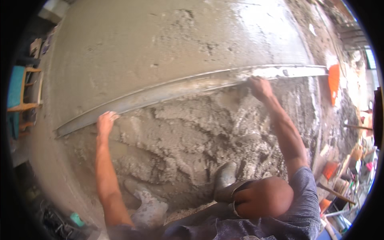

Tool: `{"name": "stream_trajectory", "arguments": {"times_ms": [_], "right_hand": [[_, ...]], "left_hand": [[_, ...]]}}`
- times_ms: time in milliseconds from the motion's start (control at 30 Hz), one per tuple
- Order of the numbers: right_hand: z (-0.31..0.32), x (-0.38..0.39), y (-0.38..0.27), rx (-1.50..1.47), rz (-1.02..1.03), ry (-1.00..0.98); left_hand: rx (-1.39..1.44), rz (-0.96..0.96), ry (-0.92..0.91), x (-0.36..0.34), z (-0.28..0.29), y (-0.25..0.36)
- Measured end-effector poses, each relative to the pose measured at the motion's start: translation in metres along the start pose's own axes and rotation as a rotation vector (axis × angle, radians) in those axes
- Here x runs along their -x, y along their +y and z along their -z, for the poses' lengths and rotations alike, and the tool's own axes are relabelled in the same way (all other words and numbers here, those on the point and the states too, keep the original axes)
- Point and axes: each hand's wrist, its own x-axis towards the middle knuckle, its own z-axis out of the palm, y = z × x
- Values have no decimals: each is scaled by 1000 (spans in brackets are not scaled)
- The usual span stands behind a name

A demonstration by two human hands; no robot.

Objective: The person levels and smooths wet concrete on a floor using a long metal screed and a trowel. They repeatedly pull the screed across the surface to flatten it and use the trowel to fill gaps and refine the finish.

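Observation:
A long metal screed bar (180, 89) lies across wet concrete, running from the lower left up to the right. My left hand (106, 122) is closed on its near edge, close to the left end. Farther along, toward the right end, my right hand (261, 88) grips the same edge. Beyond the bar the smoothed concrete (116, 56) is flat and shiny, with some rough pits. On my side the concrete (188, 132) is lumpy and uneven. The fingers of both hands are partly hidden against the bar.
My muddy boots (226, 176) stand in the rough concrete. An orange flat object (334, 85) is beside the bar's right end. Another orange piece (330, 170) lies among tools and clutter at the right. At the left are a wooden frame (26, 107) and a wall edge.

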Motion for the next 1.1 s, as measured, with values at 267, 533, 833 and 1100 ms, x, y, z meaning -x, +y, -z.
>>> {"name": "stream_trajectory", "arguments": {"times_ms": [267, 533, 833, 1100], "right_hand": [[0, 25, 23, 45, -186, -290], [27, 83, 46, -1, -120, -173], [6, 104, 1, 35, -95, -220], [-1, 132, 47, -37, 19, -56]], "left_hand": [[-13, 41, -46, 21, -1, 67], [75, 78, -74, 61, -36, 94], [4, 111, -102, 80, -10, 74], [-18, -33, 19, 123, -16, 100]]}}
